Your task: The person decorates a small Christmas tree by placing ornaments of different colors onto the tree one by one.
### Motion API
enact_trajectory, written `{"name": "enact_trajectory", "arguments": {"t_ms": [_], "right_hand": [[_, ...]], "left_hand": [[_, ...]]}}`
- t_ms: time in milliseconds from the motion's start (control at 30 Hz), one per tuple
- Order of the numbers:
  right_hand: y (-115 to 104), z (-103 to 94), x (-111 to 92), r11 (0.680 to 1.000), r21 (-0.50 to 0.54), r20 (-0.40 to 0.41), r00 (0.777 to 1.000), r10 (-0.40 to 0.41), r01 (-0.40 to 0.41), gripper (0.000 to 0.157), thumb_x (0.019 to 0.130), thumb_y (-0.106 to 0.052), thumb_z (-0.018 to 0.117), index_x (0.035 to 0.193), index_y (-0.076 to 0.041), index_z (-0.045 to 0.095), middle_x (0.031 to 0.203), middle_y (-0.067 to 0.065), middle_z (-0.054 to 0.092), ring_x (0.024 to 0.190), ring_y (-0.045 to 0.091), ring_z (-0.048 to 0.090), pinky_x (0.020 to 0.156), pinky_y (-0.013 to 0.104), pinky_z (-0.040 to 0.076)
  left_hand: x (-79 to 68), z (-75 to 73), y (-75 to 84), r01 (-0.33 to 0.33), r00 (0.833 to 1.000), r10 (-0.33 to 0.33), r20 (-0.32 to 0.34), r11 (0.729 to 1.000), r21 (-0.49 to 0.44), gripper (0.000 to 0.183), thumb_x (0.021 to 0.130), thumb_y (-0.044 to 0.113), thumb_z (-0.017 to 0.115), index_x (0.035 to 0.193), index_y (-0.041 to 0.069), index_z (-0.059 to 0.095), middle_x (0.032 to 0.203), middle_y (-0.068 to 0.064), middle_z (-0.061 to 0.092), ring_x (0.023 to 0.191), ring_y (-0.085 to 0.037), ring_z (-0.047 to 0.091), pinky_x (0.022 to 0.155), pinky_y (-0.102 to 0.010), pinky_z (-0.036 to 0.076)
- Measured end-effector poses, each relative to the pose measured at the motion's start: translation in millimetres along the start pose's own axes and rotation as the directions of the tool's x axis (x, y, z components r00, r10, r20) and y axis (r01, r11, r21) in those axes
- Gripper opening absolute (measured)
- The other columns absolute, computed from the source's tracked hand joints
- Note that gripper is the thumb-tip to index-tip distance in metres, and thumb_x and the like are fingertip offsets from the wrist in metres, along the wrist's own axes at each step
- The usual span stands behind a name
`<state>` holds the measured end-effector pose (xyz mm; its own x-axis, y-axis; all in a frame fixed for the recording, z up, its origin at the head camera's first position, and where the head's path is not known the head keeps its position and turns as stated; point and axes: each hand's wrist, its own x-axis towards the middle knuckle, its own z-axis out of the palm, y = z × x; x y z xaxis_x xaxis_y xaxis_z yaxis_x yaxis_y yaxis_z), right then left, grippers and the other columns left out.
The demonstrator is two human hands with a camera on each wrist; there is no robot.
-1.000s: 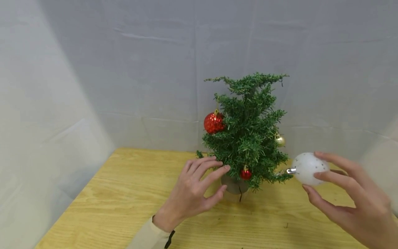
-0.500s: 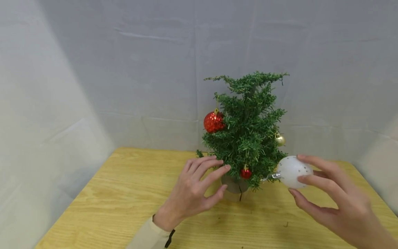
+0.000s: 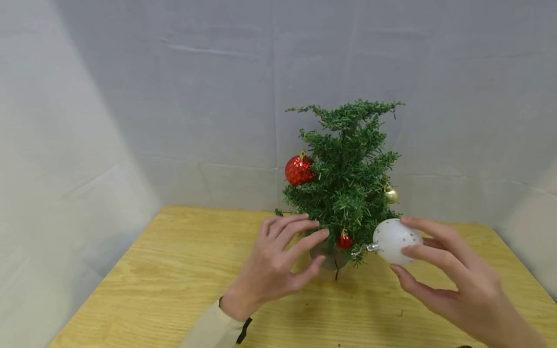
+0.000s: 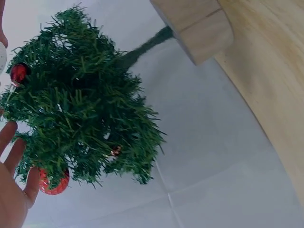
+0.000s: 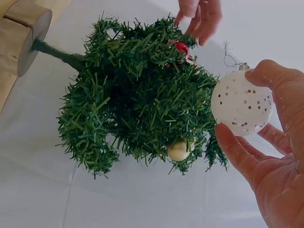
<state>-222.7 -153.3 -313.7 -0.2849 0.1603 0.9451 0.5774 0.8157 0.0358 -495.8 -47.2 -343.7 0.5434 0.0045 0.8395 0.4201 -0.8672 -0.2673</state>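
Observation:
A small green Christmas tree stands on the table. My right hand grips a white bauble with dark dots between thumb and fingers, at the tree's lower right. Its silver cap points left toward the lower branches; a thin wire loop rises from it in the right wrist view. At the tree's lower left my left hand is held with fingers spread and holds nothing; whether its fingertips touch the branches I cannot tell. Between the hands hangs a small red bauble.
A larger red bauble hangs on the tree's left side, a small gold bauble on its right. The tree's round wooden base stands on the wooden table. Pale cloth hangs behind.
My right hand has brought the white bauble leftward, from beside the tree to in front of its lower right branches. My left hand has shifted slightly to the right.

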Motion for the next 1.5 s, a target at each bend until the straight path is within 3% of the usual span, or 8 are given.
{"name": "enact_trajectory", "arguments": {"t_ms": [267, 433, 833, 1500], "right_hand": [[-1.1, 3.3, 1.3, 1.0, 0.01, 0.02, 1.0, -0.014, 0.014, 0.04, 0.101, -0.035, 0.063, 0.099, 0.004, 0.07, 0.121, 0.029, 0.066, 0.127, 0.007, 0.059, 0.092, 0.006, 0.049], [-2.9, 7.5, 2.9, 0.998, 0.054, 0.013, 0.999, -0.034, 0.033, 0.037, 0.1, -0.032, 0.065, 0.1, 0.005, 0.069, 0.122, 0.029, 0.065, 0.124, 0.009, 0.06, 0.091, 0.008, 0.051], [-4.9, 17.7, 5.5, 0.988, 0.136, -0.007, 0.997, -0.071, 0.071, 0.033, 0.099, -0.026, 0.068, 0.105, 0.006, 0.067, 0.124, 0.028, 0.064, 0.122, 0.014, 0.061, 0.092, 0.01, 0.052], [-4.0, 19.3, 3.3, 0.99, 0.13, 0.019, 0.998, -0.067, 0.064, 0.034, 0.099, -0.027, 0.067, 0.107, 0.006, 0.068, 0.122, 0.029, 0.064, 0.119, 0.013, 0.061, 0.095, 0.011, 0.051]], "left_hand": [[13.1, -0.3, 8.5, -0.065, 0.991, 0.061, -0.122, 0.997, -0.031, 0.03, 0.101, 0.034, 0.058, 0.118, 0.014, 0.073, 0.115, -0.005, 0.073, 0.112, -0.023, 0.067, 0.094, -0.043, 0.05], [20.1, -1.5, 17.5, -0.059, 0.986, 0.041, -0.162, 0.992, -0.11, 0.03, 0.101, 0.035, 0.058, 0.115, 0.013, 0.074, 0.114, -0.005, 0.073, 0.111, -0.023, 0.067, 0.093, -0.039, 0.05], [25.4, 2.6, 30.5, 0.021, 0.992, -0.051, -0.113, 0.968, -0.252, 0.023, 0.097, 0.031, 0.069, 0.112, 0.015, 0.075, 0.119, -0.005, 0.072, 0.119, -0.022, 0.063, 0.099, -0.037, 0.05], [25.9, 5.1, 31.1, 0.066, 0.985, -0.118, -0.124, 0.93, -0.362, 0.009, 0.097, 0.018, 0.065, 0.095, 0.012, 0.071, 0.117, -0.009, 0.071, 0.112, -0.021, 0.064, 0.095, -0.033, 0.051]]}}
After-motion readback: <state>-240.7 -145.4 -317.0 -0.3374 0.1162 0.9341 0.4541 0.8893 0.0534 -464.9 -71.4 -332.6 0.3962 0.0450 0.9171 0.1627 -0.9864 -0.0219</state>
